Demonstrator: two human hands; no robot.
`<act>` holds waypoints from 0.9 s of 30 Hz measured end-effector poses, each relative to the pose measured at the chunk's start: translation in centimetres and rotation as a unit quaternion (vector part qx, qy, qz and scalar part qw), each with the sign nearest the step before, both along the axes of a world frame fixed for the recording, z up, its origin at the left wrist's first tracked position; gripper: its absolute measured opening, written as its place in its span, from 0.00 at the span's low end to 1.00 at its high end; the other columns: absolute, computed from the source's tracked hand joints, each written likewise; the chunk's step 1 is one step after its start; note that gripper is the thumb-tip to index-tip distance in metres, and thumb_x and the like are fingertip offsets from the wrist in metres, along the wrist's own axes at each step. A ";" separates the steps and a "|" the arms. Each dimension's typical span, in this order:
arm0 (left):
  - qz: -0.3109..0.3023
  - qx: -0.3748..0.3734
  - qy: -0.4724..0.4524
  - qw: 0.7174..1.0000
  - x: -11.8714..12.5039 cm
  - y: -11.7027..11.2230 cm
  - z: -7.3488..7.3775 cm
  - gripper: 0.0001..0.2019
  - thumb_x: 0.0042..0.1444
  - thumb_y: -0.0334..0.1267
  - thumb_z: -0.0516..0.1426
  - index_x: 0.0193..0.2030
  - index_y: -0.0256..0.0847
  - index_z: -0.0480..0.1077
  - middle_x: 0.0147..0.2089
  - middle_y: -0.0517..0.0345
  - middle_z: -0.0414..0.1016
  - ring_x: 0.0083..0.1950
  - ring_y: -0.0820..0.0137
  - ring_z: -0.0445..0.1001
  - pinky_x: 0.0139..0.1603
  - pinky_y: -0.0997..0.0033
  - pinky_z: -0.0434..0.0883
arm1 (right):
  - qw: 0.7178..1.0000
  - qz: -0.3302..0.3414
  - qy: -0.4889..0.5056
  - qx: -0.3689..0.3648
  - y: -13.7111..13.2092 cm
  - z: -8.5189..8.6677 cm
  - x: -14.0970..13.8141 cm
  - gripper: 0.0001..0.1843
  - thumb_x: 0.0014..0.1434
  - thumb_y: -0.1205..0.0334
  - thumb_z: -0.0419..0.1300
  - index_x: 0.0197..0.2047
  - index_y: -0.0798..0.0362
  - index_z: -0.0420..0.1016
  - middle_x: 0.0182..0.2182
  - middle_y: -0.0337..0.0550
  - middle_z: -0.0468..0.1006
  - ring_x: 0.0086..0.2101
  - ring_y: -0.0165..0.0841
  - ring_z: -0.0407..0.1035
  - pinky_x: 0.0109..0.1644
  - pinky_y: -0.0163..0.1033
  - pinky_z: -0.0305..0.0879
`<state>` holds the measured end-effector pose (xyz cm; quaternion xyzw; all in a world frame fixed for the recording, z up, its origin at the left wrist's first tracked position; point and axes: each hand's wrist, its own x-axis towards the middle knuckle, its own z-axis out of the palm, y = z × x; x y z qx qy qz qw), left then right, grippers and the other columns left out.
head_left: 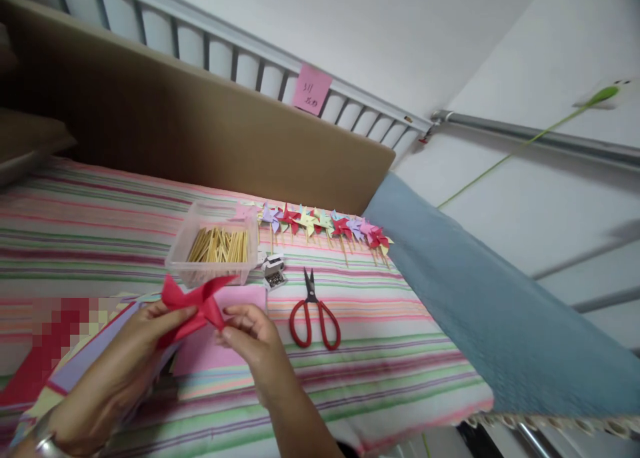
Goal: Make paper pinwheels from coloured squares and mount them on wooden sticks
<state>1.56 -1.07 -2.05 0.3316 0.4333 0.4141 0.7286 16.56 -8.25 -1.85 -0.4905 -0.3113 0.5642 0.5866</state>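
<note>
Right, from the left: loose sheets of coloured paper, a lavender one (100, 355) among them, lie fanned across the striped cloth of the counter (400, 355), and over them comes the left hand (143, 331), thumb on top, pinching the red paper pinwheel (200, 306) along its near-left side. That pinwheel is up in the air between both hands, above a pink sheet (220, 355) and in front of a clear tub (181, 248) of wooden sticks (220, 245). On its other side, the right hand (254, 338) has thumb and fingertips drawn close together at a lower corner of the red paper. It looks like the shaping step: blades bent inwards, no stick visible on this one. I'd say the next move calls for a steady left-hand grip while the right presses the points together at the centre, ready for fastening. Further right, a little open box (275, 279) holds bits too small to make out, red-handled scissors (311, 297) lie with blades slightly parted, and behind them runs a row of pinwheels on sticks (325, 221), lying flat.
</note>
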 end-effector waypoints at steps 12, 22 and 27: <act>0.146 -0.082 -0.141 0.976 -0.5 -0.2 2.3 0.07 0.47 0.24 0.60 0.21 0.37 0.74 0.24 0.56 0.79 0.28 0.68 0.77 0.36 0.68 0.77 | 0.998 0.046 -0.037 -0.035 -0.2 -0.8 -0.8 0.14 0.47 0.63 0.67 0.39 0.54 0.75 0.27 0.38 0.76 0.31 0.32 0.71 0.41 0.39 0.65; 0.152 0.035 -0.109 0.982 -0.4 -1.2 2.7 0.08 0.38 0.35 0.69 0.27 0.38 0.77 0.26 0.61 0.80 0.27 0.70 0.75 0.33 0.72 0.72 | 0.997 0.041 -0.063 -0.022 -0.1 -1.4 -1.4 0.16 0.44 0.57 0.69 0.37 0.53 0.77 0.28 0.39 0.76 0.31 0.33 0.71 0.40 0.40 0.66; 0.128 0.043 -0.105 0.985 2.2 -3.0 1.8 0.09 0.38 0.35 0.69 0.29 0.38 0.78 0.27 0.61 0.81 0.29 0.73 0.75 0.34 0.77 0.71 | 0.997 -0.005 0.000 0.071 -0.3 -0.5 -2.3 0.18 0.44 0.54 0.69 0.39 0.52 0.77 0.33 0.42 0.79 0.36 0.36 0.73 0.45 0.41 0.67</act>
